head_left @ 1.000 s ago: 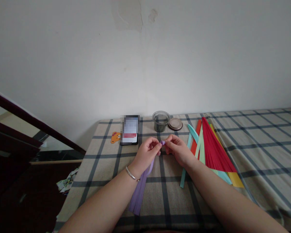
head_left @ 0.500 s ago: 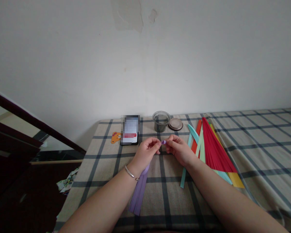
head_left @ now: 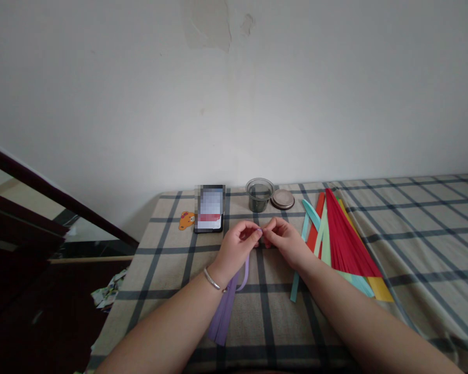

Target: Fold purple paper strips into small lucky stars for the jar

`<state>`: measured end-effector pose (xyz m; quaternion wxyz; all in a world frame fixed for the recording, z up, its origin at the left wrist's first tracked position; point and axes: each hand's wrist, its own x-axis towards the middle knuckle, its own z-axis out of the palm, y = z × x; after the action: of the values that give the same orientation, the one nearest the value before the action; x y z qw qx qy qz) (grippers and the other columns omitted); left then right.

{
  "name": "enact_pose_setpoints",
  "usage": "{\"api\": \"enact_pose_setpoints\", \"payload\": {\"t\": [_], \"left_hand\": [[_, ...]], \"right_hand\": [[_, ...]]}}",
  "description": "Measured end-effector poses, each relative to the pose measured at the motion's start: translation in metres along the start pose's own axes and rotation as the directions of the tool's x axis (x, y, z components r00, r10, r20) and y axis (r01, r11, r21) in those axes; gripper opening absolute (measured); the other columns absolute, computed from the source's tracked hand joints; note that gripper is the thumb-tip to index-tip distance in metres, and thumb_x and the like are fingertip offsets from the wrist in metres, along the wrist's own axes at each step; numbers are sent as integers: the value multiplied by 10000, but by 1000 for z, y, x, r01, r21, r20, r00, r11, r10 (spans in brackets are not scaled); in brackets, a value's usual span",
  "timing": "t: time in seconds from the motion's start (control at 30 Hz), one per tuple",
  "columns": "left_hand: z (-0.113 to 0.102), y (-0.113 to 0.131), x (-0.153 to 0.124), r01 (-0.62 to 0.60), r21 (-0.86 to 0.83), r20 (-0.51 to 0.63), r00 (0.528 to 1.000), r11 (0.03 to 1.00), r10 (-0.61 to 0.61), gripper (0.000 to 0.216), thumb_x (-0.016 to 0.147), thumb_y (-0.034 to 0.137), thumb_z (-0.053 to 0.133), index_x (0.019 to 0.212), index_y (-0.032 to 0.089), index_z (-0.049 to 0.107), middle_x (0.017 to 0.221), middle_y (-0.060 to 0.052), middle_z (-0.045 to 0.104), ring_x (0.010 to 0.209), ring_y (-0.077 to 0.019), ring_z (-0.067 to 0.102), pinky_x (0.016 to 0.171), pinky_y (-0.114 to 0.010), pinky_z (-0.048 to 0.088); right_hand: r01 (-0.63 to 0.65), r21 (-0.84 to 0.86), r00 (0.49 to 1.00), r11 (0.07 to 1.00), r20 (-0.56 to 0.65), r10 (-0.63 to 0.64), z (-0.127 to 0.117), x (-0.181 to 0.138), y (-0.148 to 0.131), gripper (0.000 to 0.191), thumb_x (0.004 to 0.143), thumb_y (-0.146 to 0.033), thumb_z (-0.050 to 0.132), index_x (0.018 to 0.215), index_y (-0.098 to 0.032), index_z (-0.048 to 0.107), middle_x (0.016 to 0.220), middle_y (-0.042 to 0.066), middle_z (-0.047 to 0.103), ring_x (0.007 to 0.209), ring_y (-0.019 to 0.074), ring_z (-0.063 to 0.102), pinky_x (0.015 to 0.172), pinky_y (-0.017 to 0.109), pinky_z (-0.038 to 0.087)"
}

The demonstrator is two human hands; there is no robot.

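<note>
Left hand (head_left: 237,246) and right hand (head_left: 286,241) pinch a purple strip (head_left: 246,272) above the checked cloth (head_left: 281,322), apparently folding it small; the next move calls for steady, fine pressure. Beyond sits a clear cup (head_left: 259,196).

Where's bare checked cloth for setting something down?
Free: between the flat purple strips and long turquoise strip; right of the fanned red strips and flat yellow strips. Crowded: around the round transparent tub and flat grey disc, side by side.
</note>
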<state>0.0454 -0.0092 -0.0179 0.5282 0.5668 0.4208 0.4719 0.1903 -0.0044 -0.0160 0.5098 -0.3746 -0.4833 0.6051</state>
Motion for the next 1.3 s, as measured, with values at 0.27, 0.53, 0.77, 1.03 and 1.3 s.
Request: {"api": "enact_pose_setpoints", "payload": {"t": [0.27,0.53,0.77,1.03,1.3], "left_hand": [[-1,3,2,33,-50,-30,999,998,-35,163,767,307,619,803,150,593,750,4,606,636,-103,563,620,-231,479],[0,6,2,23,-71,-35,999,997,-26,149,759,287,631,811,149,607,748,3,609,625,-96,561,622,-230,486],[0,2,4,65,-178,-58,995,982,-77,203,710,286,691,835,144,617,787,-10,619,676,-106,569,622,-239,492],[-1,5,3,81,-147,-2,997,986,-82,223,724,318,675,874,156,641,832,-31,653,718,-129,593,648,-258,491],[-2,0,2,-42,70,-20,999,997,43,175,778,315,622,845,153,627,839,-46,643,790,-164,605,730,-286,491]], "right_hand": [[72,-74,997,995,-10,-73,0,-2,-1,279,696,-378,694,650,-199,485,608,-36,558,545,102,499,544,250,402],[-28,-126,999,992,-40,23,-2,1,4,270,682,-413,701,707,-188,554,606,-40,533,522,90,461,504,234,358],[-26,-29,998,999,-62,24,-2,-1,-2,278,690,-407,697,656,-190,525,523,-56,512,498,91,444,518,235,332],[-22,2,998,1000,-54,22,-2,0,-2,297,661,-404,718,620,-190,517,518,-54,509,499,91,434,524,236,330],[5,-48,1000,999,-18,-6,-2,0,0,301,650,-412,727,630,-198,516,561,-47,530,519,98,451,538,245,361]]}}
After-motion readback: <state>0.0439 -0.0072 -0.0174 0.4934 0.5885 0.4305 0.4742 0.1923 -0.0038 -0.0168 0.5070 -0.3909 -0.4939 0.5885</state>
